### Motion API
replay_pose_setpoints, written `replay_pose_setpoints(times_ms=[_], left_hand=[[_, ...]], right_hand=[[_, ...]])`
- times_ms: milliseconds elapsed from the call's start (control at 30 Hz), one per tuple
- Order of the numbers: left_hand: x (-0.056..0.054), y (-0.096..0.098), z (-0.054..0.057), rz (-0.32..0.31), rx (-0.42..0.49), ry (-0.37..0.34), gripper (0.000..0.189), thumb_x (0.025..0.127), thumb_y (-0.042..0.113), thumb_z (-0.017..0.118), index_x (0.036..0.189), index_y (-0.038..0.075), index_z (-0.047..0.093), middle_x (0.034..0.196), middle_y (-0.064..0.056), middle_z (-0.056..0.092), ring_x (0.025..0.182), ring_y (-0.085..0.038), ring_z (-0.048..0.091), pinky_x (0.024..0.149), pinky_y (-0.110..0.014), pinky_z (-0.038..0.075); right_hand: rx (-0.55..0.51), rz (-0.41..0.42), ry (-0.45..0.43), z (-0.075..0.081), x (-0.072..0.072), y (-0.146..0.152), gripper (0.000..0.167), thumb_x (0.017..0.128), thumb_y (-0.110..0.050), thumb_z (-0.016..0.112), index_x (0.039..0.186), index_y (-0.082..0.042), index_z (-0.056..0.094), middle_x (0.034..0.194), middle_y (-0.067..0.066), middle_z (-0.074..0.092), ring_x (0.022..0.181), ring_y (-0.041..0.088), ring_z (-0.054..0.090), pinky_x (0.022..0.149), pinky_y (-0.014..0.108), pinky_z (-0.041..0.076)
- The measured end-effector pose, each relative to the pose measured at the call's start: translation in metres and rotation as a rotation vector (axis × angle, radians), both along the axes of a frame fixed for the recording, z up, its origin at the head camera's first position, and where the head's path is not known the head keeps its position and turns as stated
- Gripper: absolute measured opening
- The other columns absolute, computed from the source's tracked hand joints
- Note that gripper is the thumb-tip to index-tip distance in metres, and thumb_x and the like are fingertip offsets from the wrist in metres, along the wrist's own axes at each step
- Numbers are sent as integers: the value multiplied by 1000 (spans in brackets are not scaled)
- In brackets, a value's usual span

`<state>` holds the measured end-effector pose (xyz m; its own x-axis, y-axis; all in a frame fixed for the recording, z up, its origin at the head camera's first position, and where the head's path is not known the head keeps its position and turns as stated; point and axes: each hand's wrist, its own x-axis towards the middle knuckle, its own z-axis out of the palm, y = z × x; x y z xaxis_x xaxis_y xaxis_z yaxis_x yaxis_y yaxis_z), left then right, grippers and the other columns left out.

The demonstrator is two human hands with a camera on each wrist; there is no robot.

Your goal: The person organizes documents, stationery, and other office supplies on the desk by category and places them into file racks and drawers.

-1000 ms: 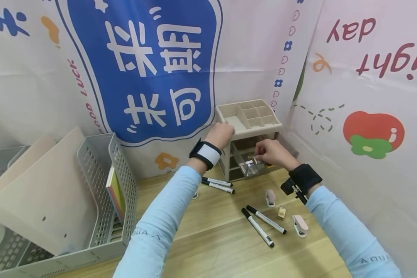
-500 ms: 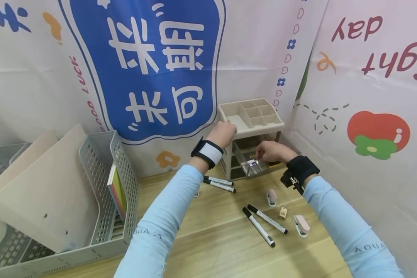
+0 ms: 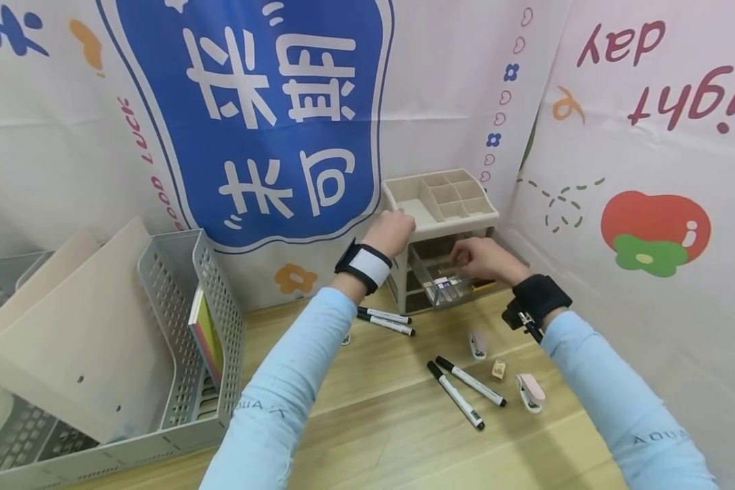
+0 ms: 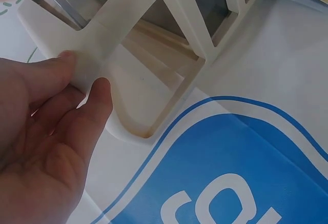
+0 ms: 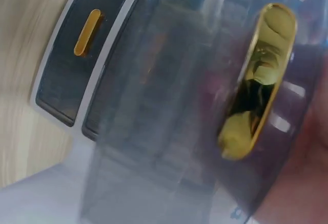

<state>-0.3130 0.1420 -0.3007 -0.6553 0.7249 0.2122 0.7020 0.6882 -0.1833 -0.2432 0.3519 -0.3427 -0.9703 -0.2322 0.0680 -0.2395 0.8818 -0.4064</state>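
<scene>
Right hand (image 3: 488,260) hangs above the pulled-out drawer (image 5: 189,116), its grip's hold unclear; left hand (image 3: 392,231) grips the desktop organizer (image 3: 456,225) near-left.

The wood-grain desk (image 3: 367,422) is occupied at its left by a gray perforated file rack (image 3: 177,437). A beige drawer organizer (image 3: 456,226) is positioned at the rear right. Two rear markers (image 3: 392,326) are located near its left corner; two front markers (image 3: 456,395) are laid well forward. A small beige block (image 3: 499,369) is situated between the rear pink stapler (image 3: 478,345) and the front pink stapler (image 3: 530,393).
</scene>
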Motion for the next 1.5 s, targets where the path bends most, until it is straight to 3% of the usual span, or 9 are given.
replay_pose_setpoints(times_ms=[133,267,367,467,600,767,900,1200,1500], left_hand=[[-2,-1,1,3,-5,1,25,98,-2,53,105,5,76,108,-15,74,101,-30,70,88,-41,57],[-5,-3,2,16,-13,11,24,97,-2,54,107,6,76,108,-15,73,101,-29,70,88,-41,57],[-6,-3,3,20,-12,12,24,97,-1,55,108,6,75,109,-15,73,101,-29,69,89,-41,57],[-6,-4,4,12,-14,4,24,97,-1,55,108,6,75,109,-16,73,102,-29,69,90,-42,56],[-6,-6,4,7,-9,9,25,97,-2,54,106,6,76,108,-16,73,101,-29,69,90,-42,56],[-8,-6,3,15,2,11,25,97,-3,54,105,6,76,107,-15,74,100,-29,70,90,-42,56],[-7,-4,1,6,3,3,25,97,-3,54,106,6,76,107,-15,73,101,-29,69,90,-42,56],[-2,-2,1,17,-1,-3,25,98,-1,53,108,6,76,110,-15,73,102,-28,69,89,-41,56],[-3,2,-1,2,-12,5,26,98,-1,53,108,7,76,110,-15,74,102,-28,69,89,-41,57]], right_hand=[[-161,-51,260,-6,19,10,25,88,2,64,113,5,63,103,24,69,91,33,65,80,44,55],[-297,-146,483,-17,46,18,23,88,6,60,110,7,61,102,24,66,89,29,62,76,22,51],[-370,-242,561,-31,66,24,22,88,5,59,110,7,56,99,21,62,85,16,57,69,8,43],[-409,-324,575,-52,80,32,21,89,4,59,108,7,51,94,19,60,80,5,52,64,6,42],[-328,-349,462,-82,90,45,20,87,2,62,102,6,51,87,19,62,74,8,55,62,15,45],[-140,-223,30,-110,96,52,33,85,-13,71,107,7,55,92,23,65,81,29,64,66,36,53],[-52,-199,-219,-124,100,50,43,84,-20,74,113,6,58,90,18,66,79,27,62,66,38,51],[71,-210,-242,-142,99,44,39,76,-23,85,96,1,63,90,13,67,76,23,57,69,37,49],[41,-227,-202,-150,103,40,37,73,-20,87,83,-4,56,77,5,56,70,20,50,62,30,40]])
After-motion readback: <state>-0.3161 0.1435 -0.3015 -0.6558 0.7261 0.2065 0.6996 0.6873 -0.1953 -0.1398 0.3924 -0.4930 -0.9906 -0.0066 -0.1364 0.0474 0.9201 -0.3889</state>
